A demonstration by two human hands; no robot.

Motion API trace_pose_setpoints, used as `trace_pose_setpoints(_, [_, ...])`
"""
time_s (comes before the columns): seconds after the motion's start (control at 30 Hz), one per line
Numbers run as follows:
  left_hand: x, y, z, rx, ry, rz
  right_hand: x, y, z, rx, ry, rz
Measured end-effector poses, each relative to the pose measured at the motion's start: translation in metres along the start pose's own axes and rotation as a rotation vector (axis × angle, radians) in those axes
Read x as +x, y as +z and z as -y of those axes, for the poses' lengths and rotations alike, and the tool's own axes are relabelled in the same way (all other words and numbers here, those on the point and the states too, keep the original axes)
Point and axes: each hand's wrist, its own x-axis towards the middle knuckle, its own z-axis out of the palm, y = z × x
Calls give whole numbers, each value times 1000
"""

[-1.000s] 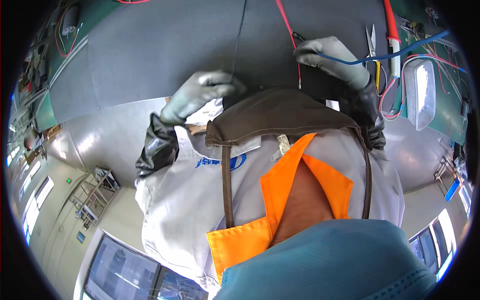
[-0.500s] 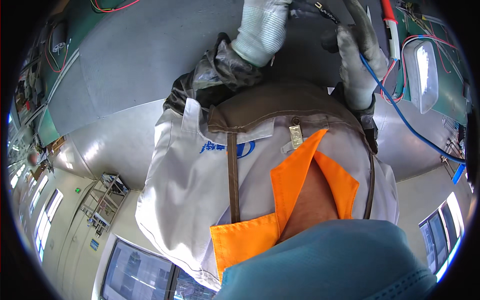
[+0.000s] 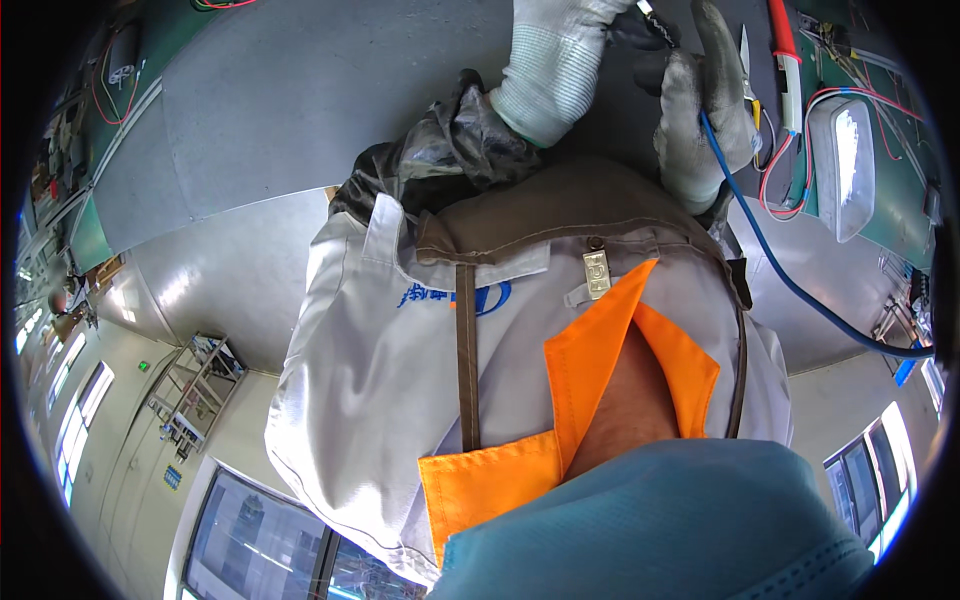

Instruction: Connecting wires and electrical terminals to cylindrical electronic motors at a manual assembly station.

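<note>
My left hand (image 3: 555, 75), in a pale knitted glove, reaches over the grey work surface at the top. Its dark fingertips are closed by a short black piece with light marks (image 3: 660, 28), cut off by the upper edge; what they grip is unclear. Close by on the right is my right hand (image 3: 700, 130), in a grey-white glove, its fingers bent. A blue cable (image 3: 775, 245) runs out of this hand and curves down to the right rim. The part of the cable within the hand is hidden.
Right of my right hand lie a pointed metal tool with a yellow handle (image 3: 750, 85), a red-and-white stick-shaped tool (image 3: 786, 65), thin red and blue wires (image 3: 790, 210) and a white box-shaped lamp (image 3: 842, 165), lit. More wires and a dark cylinder (image 3: 123, 55) lie far left.
My left hand has moved right, toward my right hand. My right hand has shifted slightly left, and the blue cable hangs lower. More of the yellow-handled tool shows.
</note>
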Motion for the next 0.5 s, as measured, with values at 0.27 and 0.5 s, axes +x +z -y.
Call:
trace_pose_setpoints(0.27, [6, -20, 21, 82, 31, 136, 18, -15, -15, 208, 255, 285])
trace_pose_setpoints(0.5, [27, -66, 29, -377, -252, 107, 37, -114, -160, -771, 106, 142])
